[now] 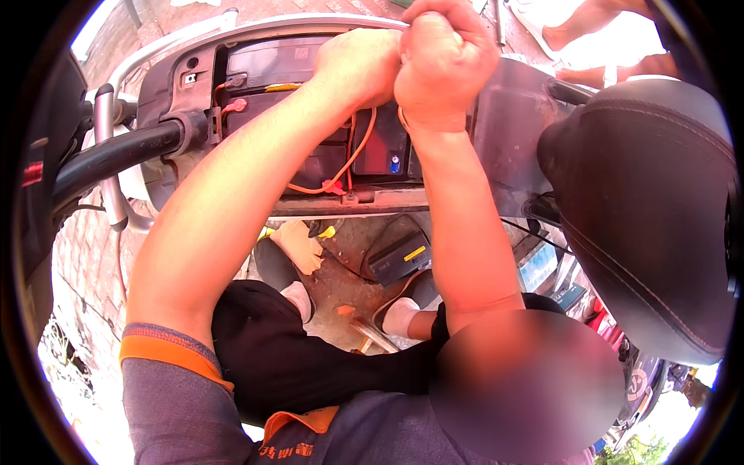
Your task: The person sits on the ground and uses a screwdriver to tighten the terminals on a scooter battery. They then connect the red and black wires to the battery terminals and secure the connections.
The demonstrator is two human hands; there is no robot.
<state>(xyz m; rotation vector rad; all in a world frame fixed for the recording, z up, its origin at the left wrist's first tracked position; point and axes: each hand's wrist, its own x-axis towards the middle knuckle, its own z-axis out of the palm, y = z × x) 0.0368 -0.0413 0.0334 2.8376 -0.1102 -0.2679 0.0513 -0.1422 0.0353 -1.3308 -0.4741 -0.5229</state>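
Up close, the right hand (pixel 443 66) is balled into a tight fist at about twelve o'clock in the view, clamped on something thin that I can't make out past the knuckles; it may be the top end of the orange wire (pixel 350 159), but the grip hides it. The left hand (pixel 358 66) sits touching it on the nine o'clock side, fingers curled down and closed over the edge of the battery compartment (pixel 256 70), and whether it pinches anything is hidden too. From the two hands the orange wire drops away toward six o'clock, its long axis running nearly straight down before it bends off toward eight o'clock and ends at a small red connector (pixel 333 187) lying on the lower ledge of the bay. So the wire lies below and between both wrists, a touch nearer the left forearm than the right. The black batteries (pixel 267 58) fill the bay at ten o'clock from the hands, lying lengthwise across it, with a red terminal cap (pixel 235 105) on the near left corner. Further out, a black seat (pixel 647 201) stands tipped up at three o'clock, a grey handlebar tube (pixel 108 159) reaches in from nine, and a black charger box (pixel 399 257) lies on the ground at six.
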